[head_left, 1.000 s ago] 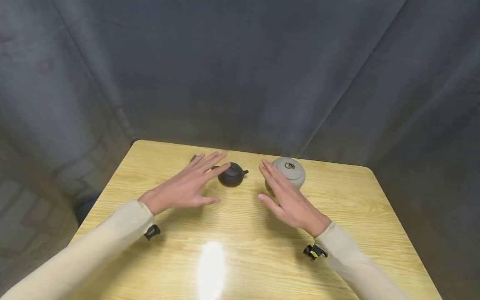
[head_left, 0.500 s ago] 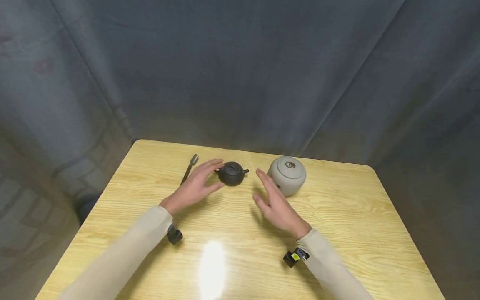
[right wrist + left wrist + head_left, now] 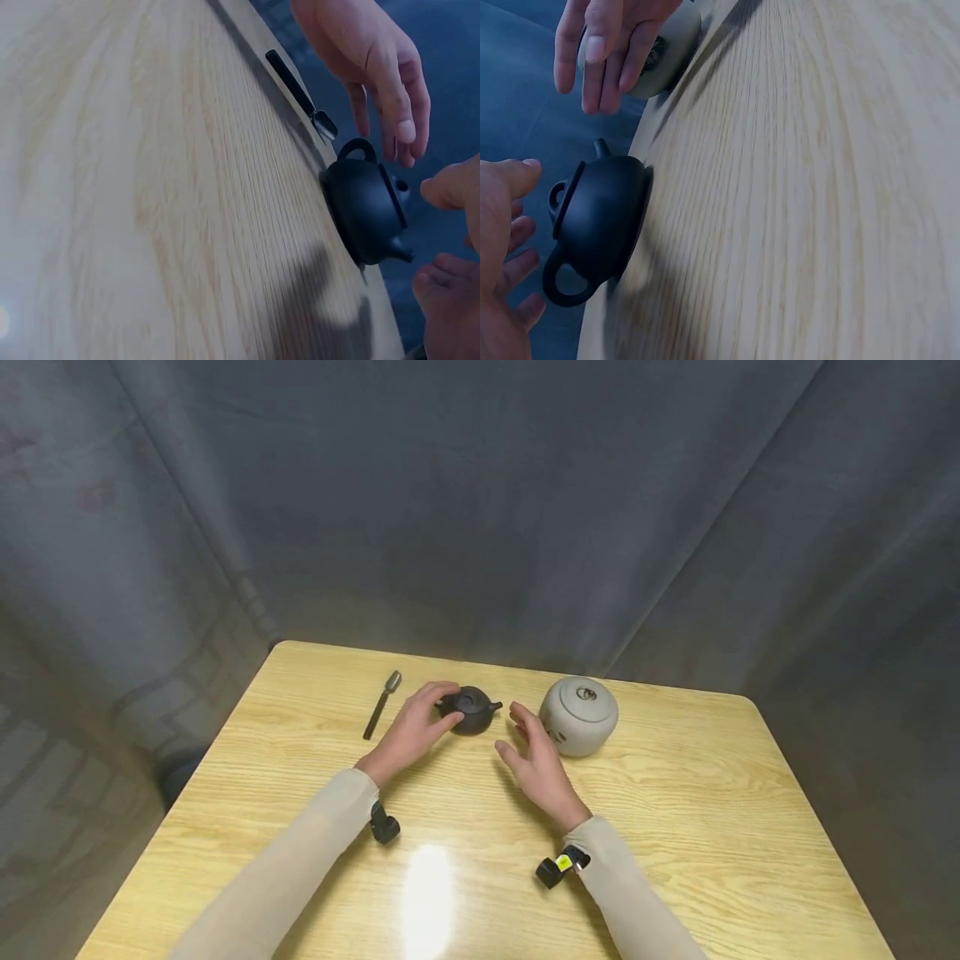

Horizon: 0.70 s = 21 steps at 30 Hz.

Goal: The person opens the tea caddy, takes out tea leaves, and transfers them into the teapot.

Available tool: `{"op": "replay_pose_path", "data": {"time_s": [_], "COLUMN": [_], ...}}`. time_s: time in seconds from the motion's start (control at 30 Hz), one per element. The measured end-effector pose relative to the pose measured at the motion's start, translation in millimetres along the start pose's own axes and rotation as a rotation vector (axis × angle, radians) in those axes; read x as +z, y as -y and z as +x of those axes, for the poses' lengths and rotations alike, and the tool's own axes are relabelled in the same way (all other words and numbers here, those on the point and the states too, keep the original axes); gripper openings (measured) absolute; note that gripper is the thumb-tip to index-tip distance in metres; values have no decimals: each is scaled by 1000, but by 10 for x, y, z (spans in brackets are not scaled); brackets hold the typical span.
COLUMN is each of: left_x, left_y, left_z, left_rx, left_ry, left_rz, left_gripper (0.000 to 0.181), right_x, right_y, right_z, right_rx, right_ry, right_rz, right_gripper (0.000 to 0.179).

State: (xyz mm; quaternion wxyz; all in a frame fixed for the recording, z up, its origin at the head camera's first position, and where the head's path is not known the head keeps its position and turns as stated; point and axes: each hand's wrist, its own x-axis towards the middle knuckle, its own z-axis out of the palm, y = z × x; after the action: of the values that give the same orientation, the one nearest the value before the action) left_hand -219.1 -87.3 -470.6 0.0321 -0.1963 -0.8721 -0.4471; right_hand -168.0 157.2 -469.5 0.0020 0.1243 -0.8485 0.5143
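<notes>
A small dark teapot [image 3: 472, 711] stands on the wooden table, its lid on, spout to the right and loop handle to the left. My left hand [image 3: 414, 729] hovers at the handle side, its thumb and fingers spread and bent a little. In the left wrist view a gap shows between those fingers and the teapot [image 3: 600, 217]. My right hand [image 3: 543, 768] is held over the table just right of the spout, fingers loosely extended and holding nothing. Behind it sits a round grey lidded jar [image 3: 576, 722] with a ring on its lid.
A small scoop [image 3: 382, 703] with a dark handle lies left of the teapot, near my left hand. The wooden table [image 3: 697, 827] ends at a rounded back edge, with a dark grey curtain [image 3: 480, 527] hanging behind it.
My left hand has moved right, to the teapot's handle side, uncovering the scoop. My right hand has shifted left and nearer, away from in front of the jar. Teapot and jar stay standing.
</notes>
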Motion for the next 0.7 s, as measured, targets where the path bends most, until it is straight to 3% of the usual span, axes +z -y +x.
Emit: {"op": "replay_pose_path", "data": {"time_s": [0.5,0.7], "left_x": [155,175], "left_y": [13,25], "left_z": [205,258], "left_rx": [-50,-66], "left_ry": [-30,-38], "left_rz": [29,7], "left_gripper": [44,37], "right_x": [244,329], "right_y": [-71,-71], "right_z": [308,415], "right_rx": [119,118], "right_ry": [-85,-75], "right_rz": [116,131], "right_gripper": [69,73]}}
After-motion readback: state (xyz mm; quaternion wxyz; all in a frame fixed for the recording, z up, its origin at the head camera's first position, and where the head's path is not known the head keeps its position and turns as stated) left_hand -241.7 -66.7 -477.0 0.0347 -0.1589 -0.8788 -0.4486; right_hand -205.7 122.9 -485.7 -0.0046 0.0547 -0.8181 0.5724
